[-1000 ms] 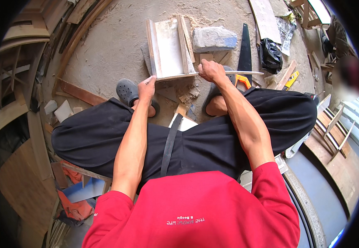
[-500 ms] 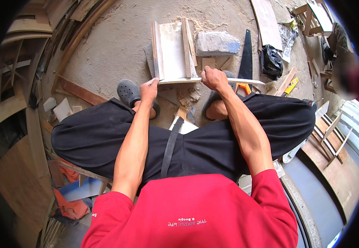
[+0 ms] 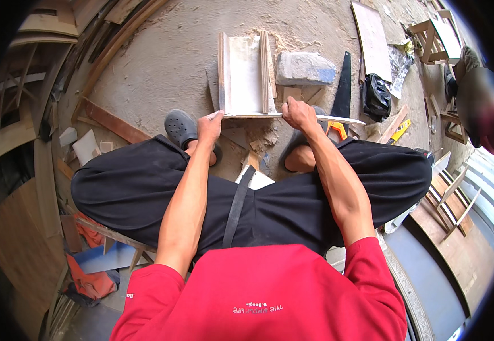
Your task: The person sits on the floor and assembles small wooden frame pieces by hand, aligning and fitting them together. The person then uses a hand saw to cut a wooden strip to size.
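- Left hand (image 3: 209, 127) pinches the left end of a thin strip (image 3: 343, 119).
- Right hand (image 3: 300, 115) is clenched around its middle.
- The strip runs across the near end of a wooden channel (image 3: 245, 74).

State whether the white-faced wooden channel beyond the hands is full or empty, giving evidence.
Empty: the wooden channel shows its white face bare between two side strips, with nothing lying on it.
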